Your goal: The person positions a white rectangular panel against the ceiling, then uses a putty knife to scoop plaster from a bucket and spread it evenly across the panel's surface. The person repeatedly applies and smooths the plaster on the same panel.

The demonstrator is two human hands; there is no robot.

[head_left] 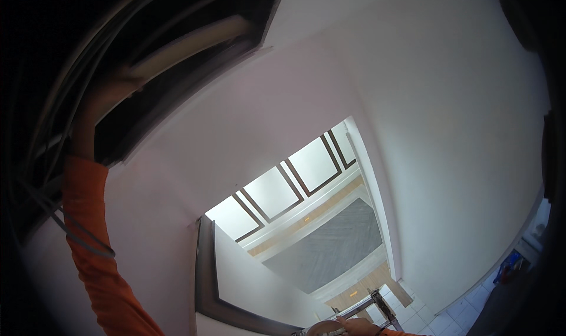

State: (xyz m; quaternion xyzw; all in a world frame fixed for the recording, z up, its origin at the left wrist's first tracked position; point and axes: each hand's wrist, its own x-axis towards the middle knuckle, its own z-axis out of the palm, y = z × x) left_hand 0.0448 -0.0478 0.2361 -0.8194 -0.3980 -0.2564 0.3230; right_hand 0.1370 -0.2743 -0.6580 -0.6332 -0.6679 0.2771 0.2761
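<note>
Strip (197,44), one, seemingly pinched by left grip (115,89); right grip (357,326), near one metal frame (383,306): can't tell.

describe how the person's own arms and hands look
On the left, a creased orange fabric sleeve without visible markings ends short of the bare, blurred left hand. On the right, only a sliver of orange sleeve shows near the bare right hand.

White tiled floor (463,315), wood-toned strip (377,280) beside it, grey patterned floor (333,244) beyond (edged in white)
</note>
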